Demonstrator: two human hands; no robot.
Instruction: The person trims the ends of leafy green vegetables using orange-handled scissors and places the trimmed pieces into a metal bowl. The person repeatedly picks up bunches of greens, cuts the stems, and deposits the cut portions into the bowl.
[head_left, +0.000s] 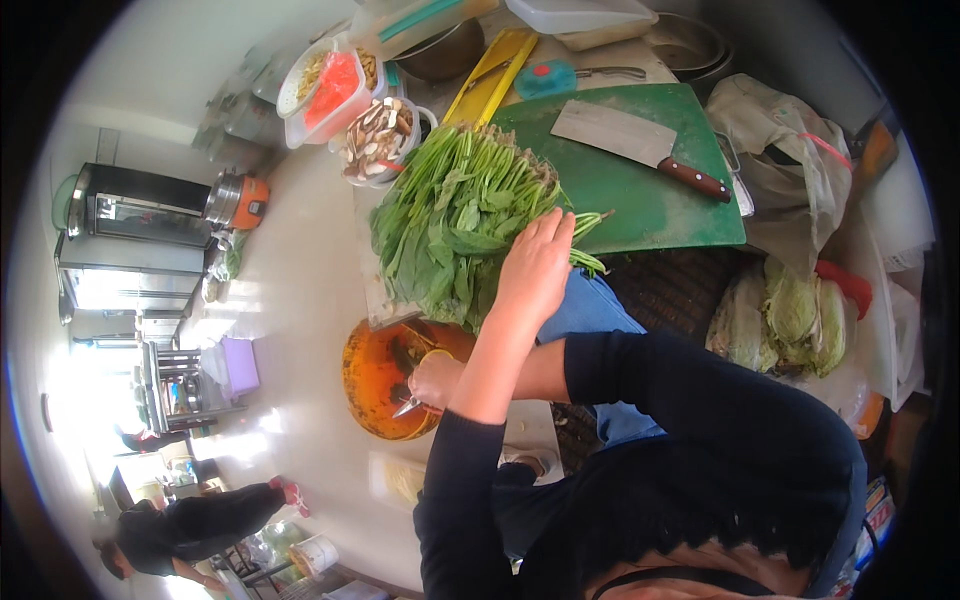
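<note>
My left hand (536, 262) lies over a large heap of leafy greens (450, 232), back of the hand up and fingers close together. Several stems stick out past its fingers; the palm is hidden, so whether it grips any cannot be told. Passing beneath the left forearm, my right arm reaches to an orange bucket (360, 382) with dark stains and scraps inside. Over that bucket my right hand (437, 381) holds a small metal-bladed tool (406, 407), its blade pointing down-left. The heap's rooty stem ends rest on a green cutting board (637, 217), where a cleaver (615, 133) lies flat.
Beyond the greens stand a tub of sliced mushrooms (379, 139), a container with a red bag (334, 90) and a yellow slicer (495, 71). Bagged cabbages (795, 315) sit to the right. Another person (195, 525) stands at lower left.
</note>
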